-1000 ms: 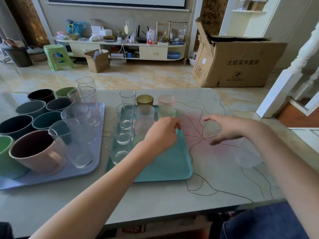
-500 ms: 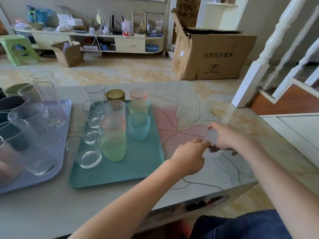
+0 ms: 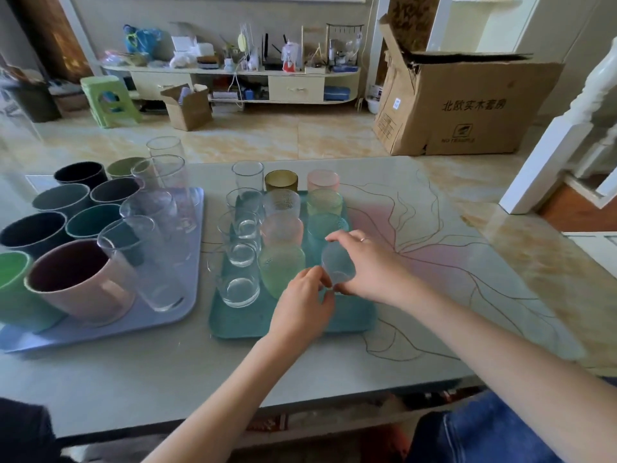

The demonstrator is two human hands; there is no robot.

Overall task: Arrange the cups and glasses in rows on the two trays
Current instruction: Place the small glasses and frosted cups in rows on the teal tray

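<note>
Pale green plastic cup (image 3: 11,289) cut off by left edge. Base of small frosted clear glass (image 3: 337,267) hidden behind fingers (image 3: 322,279) of both hands. Lavender plastic tray (image 3: 160,315) runs off frame at left. Clutter on far low shelf (image 3: 233,70) too small to identify.

We see a home living room, polished marble-look floor tiles (image 3: 267,142), a cluttered low media shelf (image 3: 233,81), a cardboard box (image 3: 467,108), a white stair banister (image 3: 567,128).

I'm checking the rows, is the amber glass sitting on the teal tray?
No, the amber glass stands on the table just beyond the far edge of the teal tray.
</note>
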